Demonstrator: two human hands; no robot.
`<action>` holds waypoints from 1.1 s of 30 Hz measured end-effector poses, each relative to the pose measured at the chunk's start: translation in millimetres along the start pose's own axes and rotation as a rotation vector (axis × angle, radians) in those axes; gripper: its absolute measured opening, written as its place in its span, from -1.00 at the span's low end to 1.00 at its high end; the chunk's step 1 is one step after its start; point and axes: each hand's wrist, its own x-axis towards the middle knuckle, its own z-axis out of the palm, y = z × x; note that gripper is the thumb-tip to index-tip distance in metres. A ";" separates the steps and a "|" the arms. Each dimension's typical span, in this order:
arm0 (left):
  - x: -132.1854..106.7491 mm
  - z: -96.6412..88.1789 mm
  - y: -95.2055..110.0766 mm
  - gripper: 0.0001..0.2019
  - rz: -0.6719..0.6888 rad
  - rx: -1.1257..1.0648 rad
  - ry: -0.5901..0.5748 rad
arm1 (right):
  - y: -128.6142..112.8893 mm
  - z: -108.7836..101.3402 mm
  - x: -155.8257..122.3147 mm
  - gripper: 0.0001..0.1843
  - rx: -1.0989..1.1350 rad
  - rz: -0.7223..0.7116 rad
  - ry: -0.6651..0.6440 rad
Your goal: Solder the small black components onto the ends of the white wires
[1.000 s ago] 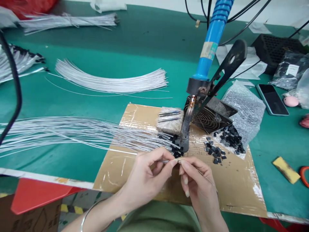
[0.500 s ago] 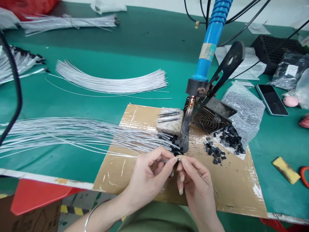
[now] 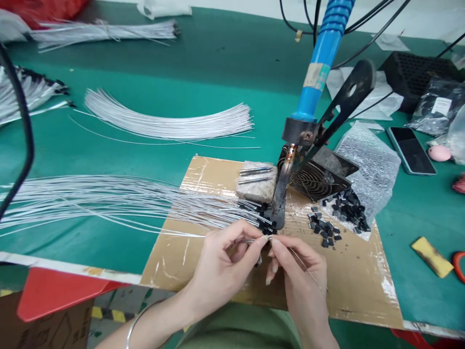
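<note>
My left hand [image 3: 227,266] is closed in a pinch on the end of a thin grey-white cable [image 3: 250,241] over the cardboard. Fingertip to fingertip with it, my right hand [image 3: 303,274] pinches a fine silvery wire [image 3: 308,272] that trails back across its palm. What lies exactly between the fingertips is too small to make out. Just beyond my hands, a blue-handled soldering iron [image 3: 314,87] is clamped tip-down in a black metal stand [image 3: 341,109]. Left of its tip lie several loose cables [image 3: 203,208] with black connectors [image 3: 267,220] on their ends.
On the cardboard [image 3: 181,261] are a pad with metal tips [image 3: 256,186], a small fan [image 3: 316,182] and loose black pieces [image 3: 323,228], some on bubble wrap [image 3: 370,155]. A white cable bundle [image 3: 167,123] lies behind. A phone [image 3: 410,150] and yellow sponge [image 3: 431,257] are at right.
My right hand has shifted slightly to the right, its lower fingers curling in, and more of the fine wire shows. My left hand stays almost in place.
</note>
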 end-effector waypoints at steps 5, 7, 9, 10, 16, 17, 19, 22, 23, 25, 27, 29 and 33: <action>0.5 -0.2 -1.5 -0.76 0.033 0.003 -0.017 | -2.6 0.7 -1.0 -0.80 0.041 0.065 0.022; 0.1 -1.0 -0.9 -0.77 0.029 -0.011 -0.026 | -4.0 -0.2 0.3 -0.80 0.058 0.089 -0.001; -0.4 -2.1 -0.7 -0.78 0.030 -0.022 -0.031 | -5.2 -3.0 3.2 -0.82 0.073 0.105 -0.058; -0.6 -2.6 -0.9 -0.79 0.035 -0.024 -0.033 | -6.1 -4.9 4.9 -0.82 0.076 0.121 -0.083; -0.8 -5.0 -2.6 -0.79 0.069 -0.010 -0.047 | -14.2 -13.5 10.5 -0.79 0.071 0.229 -0.172; -0.5 -5.0 -2.7 -0.79 0.069 -0.011 -0.044 | -14.9 -13.9 10.6 -0.79 0.069 0.227 -0.178; 0.0 -4.3 -2.8 -0.79 0.062 -0.014 -0.039 | -14.8 -14.1 10.6 -0.79 0.067 0.217 -0.179; 0.3 -2.1 -4.0 -0.79 0.055 -0.020 -0.025 | -11.6 -13.4 10.3 -0.80 0.078 0.203 -0.165; 0.0 -1.1 -4.8 -0.79 0.057 -0.022 -0.018 | -10.0 -13.0 9.9 -0.81 0.084 0.201 -0.157; -1.1 1.2 -7.0 -0.80 0.064 -0.024 0.000 | -6.8 -11.4 8.6 -0.82 0.101 0.197 -0.129; -2.6 3.8 -9.2 -0.80 0.069 -0.031 0.021 | -3.9 -8.6 6.8 -0.82 0.121 0.192 -0.090; -4.0 6.5 -10.4 -0.80 0.071 -0.042 0.045 | -1.8 -4.2 4.9 -0.80 0.145 0.182 -0.054; -5.0 9.9 -9.4 -0.79 0.062 -0.069 0.058 | 0.0 7.0 3.3 -0.76 0.182 0.136 0.006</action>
